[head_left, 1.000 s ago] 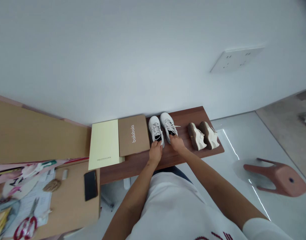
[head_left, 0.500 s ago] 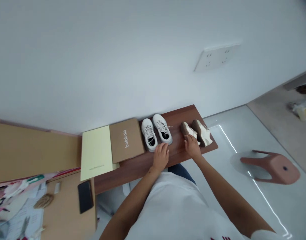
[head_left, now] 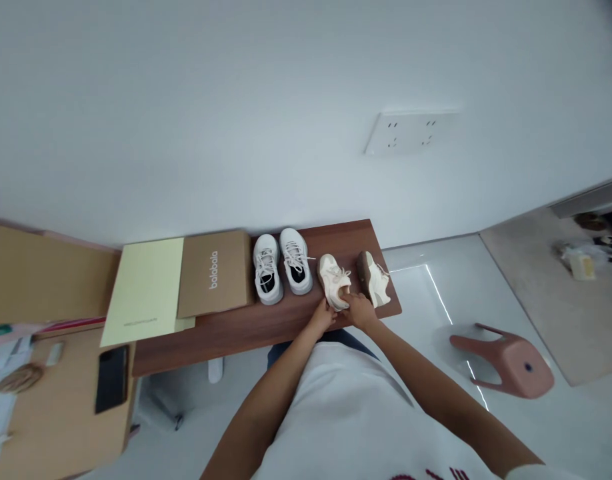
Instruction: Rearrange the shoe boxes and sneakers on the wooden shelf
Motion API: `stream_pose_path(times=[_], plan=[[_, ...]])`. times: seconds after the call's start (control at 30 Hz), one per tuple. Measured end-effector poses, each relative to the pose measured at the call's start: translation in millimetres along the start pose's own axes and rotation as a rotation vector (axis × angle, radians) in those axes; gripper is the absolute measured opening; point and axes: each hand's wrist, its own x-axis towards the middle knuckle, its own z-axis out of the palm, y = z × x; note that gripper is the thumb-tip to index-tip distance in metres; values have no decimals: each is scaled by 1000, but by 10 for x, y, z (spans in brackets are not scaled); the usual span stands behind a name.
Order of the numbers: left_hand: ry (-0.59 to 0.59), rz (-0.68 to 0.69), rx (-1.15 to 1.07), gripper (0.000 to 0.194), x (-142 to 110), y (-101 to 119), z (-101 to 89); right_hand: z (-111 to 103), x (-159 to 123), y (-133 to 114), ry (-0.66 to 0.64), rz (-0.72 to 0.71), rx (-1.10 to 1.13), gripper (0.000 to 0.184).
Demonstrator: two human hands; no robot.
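A cream sneaker (head_left: 330, 277) stands upright on the brown wooden table, its toe toward the wall. My right hand (head_left: 360, 311) grips it at the heel opening. At the left of the same heel, my left hand (head_left: 324, 316) closes in with bent fingers, partly hidden by the shoe. The matching cream sneaker (head_left: 377, 280) lies tipped on its side near the table's right end, brown sole facing left. Left of my hands, a white sneaker (head_left: 296, 259) and its mate, another white sneaker (head_left: 267, 267), stand side by side with laces loose.
On the brown table (head_left: 226, 337) lie a brown shoe box (head_left: 211, 273) and a pale yellow box (head_left: 146, 287). Lower left, a cardboard surface holds a black phone (head_left: 111, 379). A pink stool (head_left: 516, 363) stands on the floor to the right. Behind the table rises a white wall with sockets (head_left: 411, 132).
The cream sneaker now stands upright and farther left, apart from its mate. My left hand has moved right from behind the white sneakers to its heel. The camera view has shifted.
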Motion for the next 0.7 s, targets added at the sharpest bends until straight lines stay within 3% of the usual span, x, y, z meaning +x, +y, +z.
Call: stream_pose_path(times=[0.13, 0.4, 0.7], plan=[[47, -15, -159, 41, -1, 93, -50, -76, 56, -123, -58, -102, -43, 35], [58, 135, -240, 38, 85, 525, -30, -408, 496, -409, 33, -132, -69, 34], [61, 78, -189, 56, 165, 532, -45, -258, 755, -461, 41, -122, -42, 38]])
